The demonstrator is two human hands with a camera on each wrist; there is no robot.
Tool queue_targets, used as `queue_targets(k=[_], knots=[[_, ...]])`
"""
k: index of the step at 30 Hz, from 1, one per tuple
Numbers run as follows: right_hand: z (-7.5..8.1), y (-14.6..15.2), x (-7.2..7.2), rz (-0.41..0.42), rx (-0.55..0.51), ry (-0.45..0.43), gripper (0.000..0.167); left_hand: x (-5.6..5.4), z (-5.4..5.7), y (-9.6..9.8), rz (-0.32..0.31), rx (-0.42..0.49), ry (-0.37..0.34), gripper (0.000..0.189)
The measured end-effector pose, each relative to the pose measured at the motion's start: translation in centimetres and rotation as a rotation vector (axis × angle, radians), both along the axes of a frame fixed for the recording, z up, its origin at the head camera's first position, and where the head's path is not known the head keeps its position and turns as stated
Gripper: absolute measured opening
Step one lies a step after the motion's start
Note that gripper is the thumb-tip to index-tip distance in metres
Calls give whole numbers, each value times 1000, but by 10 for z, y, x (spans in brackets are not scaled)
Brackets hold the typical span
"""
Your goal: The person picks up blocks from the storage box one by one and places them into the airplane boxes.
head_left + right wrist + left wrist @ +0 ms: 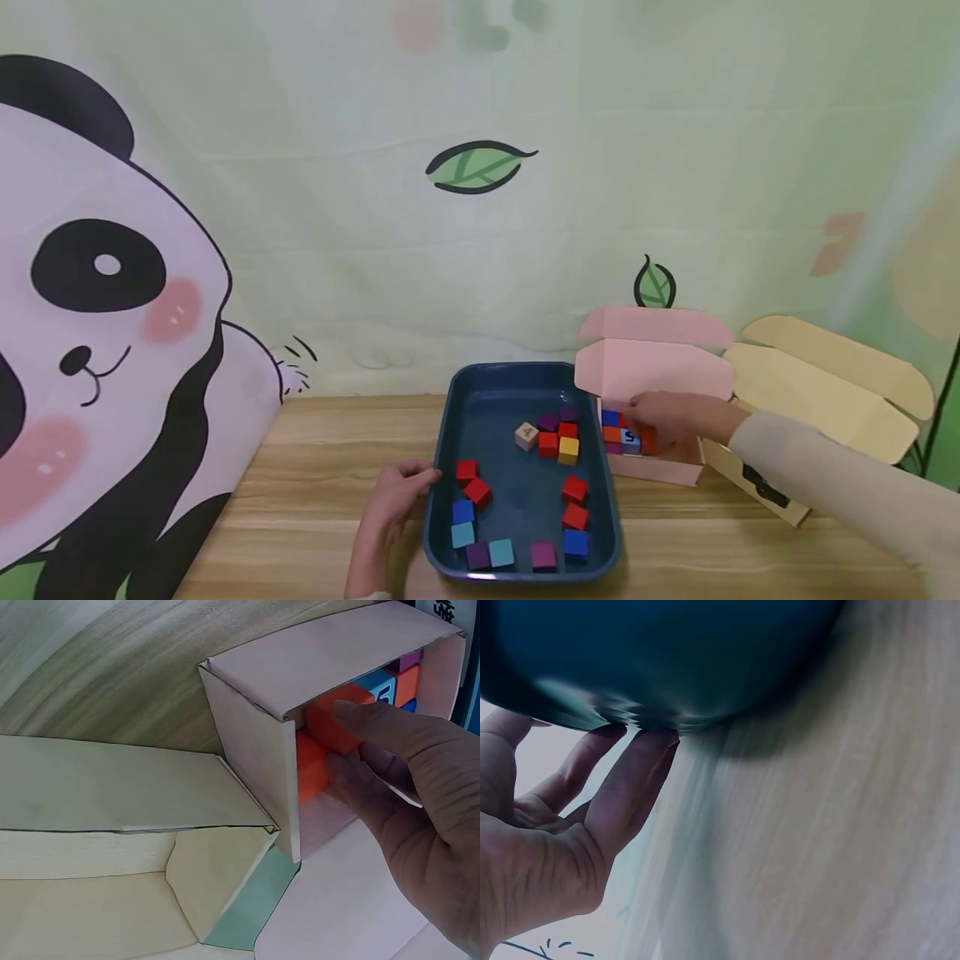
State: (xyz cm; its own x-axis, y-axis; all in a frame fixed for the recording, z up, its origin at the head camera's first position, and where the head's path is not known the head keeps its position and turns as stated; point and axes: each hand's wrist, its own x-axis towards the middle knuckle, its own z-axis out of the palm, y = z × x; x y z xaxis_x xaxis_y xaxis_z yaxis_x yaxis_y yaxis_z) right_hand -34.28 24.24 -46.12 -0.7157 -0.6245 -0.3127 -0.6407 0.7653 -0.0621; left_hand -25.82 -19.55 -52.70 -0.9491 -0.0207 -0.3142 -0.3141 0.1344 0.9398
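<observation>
My left hand [396, 493] holds the left rim of a dark blue tray [510, 383]; in the left wrist view its fingertips [654, 742] press the tray's outer wall. On the right, my right hand [671, 419] reaches into an open pink box [656, 468]. Between thumb and fingers it pinches an orange block [330, 720], with another orange block [311, 766] right beside it. Further blocks lie in the box, among them a light blue one marked 5 [379, 684]. Part of the box's contents is hidden behind the hand.
Several coloured cubes line the tray's lower edges, including a blue cube [576, 544]. Near its upper right, a wooden letter cube [527, 436] stands beside red, purple and yellow ones. An open yellow box [817, 392] lies under my right forearm. A panda-printed cloth [360, 275] hangs behind.
</observation>
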Motion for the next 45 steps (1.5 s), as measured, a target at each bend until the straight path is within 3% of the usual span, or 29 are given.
queue_targets(k=[3,7,10,16,21,23,27,28,30,34,40,45], knots=[[0,-1,0,1,-24,-2,35,0,0,0,5,-13,-2,25],[1,-2,-1,-58,-40,-43,35,1,2,-1,2,-19,-1,26],[0,-2,-2,-83,-8,-57,36,3,2,0,-9,-18,7,27],[1,-5,-3,-34,66,-29,33,2,1,2,-16,-20,8,27],[9,-9,0,-23,62,-28,30,3,-1,3,-22,-28,2,26],[16,-15,1,16,97,56,27,3,-1,3,-23,-33,4,26],[29,-36,-1,153,18,169,19,3,-1,3,-13,-50,21,27],[30,-43,-2,174,-12,185,17,3,-1,3,-9,-54,25,27],[32,-57,-3,194,-116,134,11,3,-1,3,-5,-59,28,27],[31,-87,-6,153,-183,86,7,4,-1,4,-6,-57,18,26],[28,-131,-10,64,-128,19,17,3,-2,5,-14,-52,8,27],[14,-162,-16,-24,-108,-24,26,3,-3,5,-8,-43,34,25]])
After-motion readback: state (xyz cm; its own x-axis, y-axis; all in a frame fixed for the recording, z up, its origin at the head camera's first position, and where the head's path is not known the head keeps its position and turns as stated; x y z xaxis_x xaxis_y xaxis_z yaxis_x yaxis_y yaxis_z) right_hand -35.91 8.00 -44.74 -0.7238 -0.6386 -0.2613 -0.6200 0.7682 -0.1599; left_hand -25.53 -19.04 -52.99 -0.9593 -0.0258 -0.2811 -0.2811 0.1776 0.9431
